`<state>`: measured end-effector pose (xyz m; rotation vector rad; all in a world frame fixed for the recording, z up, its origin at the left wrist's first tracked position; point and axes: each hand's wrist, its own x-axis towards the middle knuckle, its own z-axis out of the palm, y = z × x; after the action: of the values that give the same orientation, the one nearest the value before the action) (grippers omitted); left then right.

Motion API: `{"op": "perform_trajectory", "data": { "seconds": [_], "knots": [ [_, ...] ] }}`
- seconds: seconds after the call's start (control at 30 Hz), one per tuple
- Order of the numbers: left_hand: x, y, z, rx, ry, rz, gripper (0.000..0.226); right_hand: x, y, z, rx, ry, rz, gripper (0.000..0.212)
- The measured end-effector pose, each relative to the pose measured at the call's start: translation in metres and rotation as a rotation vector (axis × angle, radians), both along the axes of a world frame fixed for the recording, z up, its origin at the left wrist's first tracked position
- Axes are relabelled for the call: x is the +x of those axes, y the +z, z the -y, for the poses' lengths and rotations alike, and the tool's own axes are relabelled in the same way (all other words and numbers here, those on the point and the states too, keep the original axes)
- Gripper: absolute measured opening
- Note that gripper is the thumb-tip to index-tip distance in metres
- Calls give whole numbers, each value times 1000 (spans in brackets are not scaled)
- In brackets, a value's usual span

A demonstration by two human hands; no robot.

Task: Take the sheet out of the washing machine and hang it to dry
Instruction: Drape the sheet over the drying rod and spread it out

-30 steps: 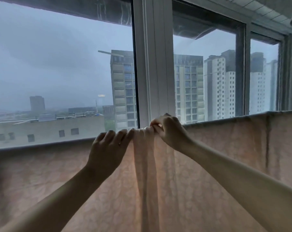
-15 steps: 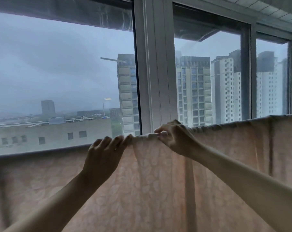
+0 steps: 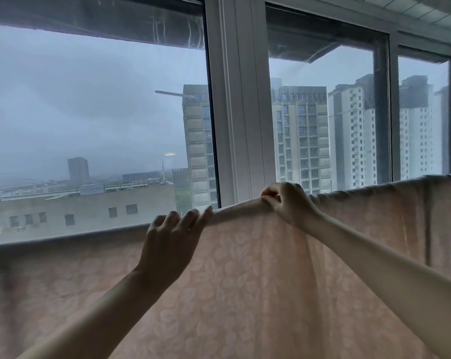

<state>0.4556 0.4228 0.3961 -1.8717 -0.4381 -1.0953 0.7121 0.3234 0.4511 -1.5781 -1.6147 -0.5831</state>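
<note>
A pale pink sheet point(image 3: 245, 281) with a faint leaf pattern hangs over a horizontal rail that runs across the view in front of the window; the rail itself is hidden under the cloth. My left hand point(image 3: 171, 242) rests on the sheet's top fold, fingers curled over it. My right hand point(image 3: 288, 203) pinches the top fold a short way to the right. The stretch of cloth between my hands lies flat and smooth over the rail. Further right the fold is still gathered in small wrinkles.
A large window with a thick white frame post point(image 3: 240, 112) stands just behind the sheet. Tall apartment blocks point(image 3: 302, 136) and a grey sky show through the glass. The window sill point(image 3: 64, 237) runs along the left.
My hands have drawn apart along the top fold, the right one going right. The bunched fold between them has spread out flat. The camera has tilted up slightly.
</note>
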Motion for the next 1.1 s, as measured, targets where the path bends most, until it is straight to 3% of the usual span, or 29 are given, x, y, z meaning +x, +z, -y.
{"op": "perform_trajectory", "data": {
  "seconds": [0.27,0.73,0.9,1.1],
  "knots": [
    [62,6,17,58,-26,-71,48,13,-7,13,-30,54,8,13],
    [104,-9,14,44,-9,36,56,56,-18,31,8,-1,216,13],
    [104,-9,16,37,23,52,63,57,-16,23,57,-5,191,10],
    [111,1,31,-47,32,36,44,105,-4,38,137,-143,81,11]
  ]
}}
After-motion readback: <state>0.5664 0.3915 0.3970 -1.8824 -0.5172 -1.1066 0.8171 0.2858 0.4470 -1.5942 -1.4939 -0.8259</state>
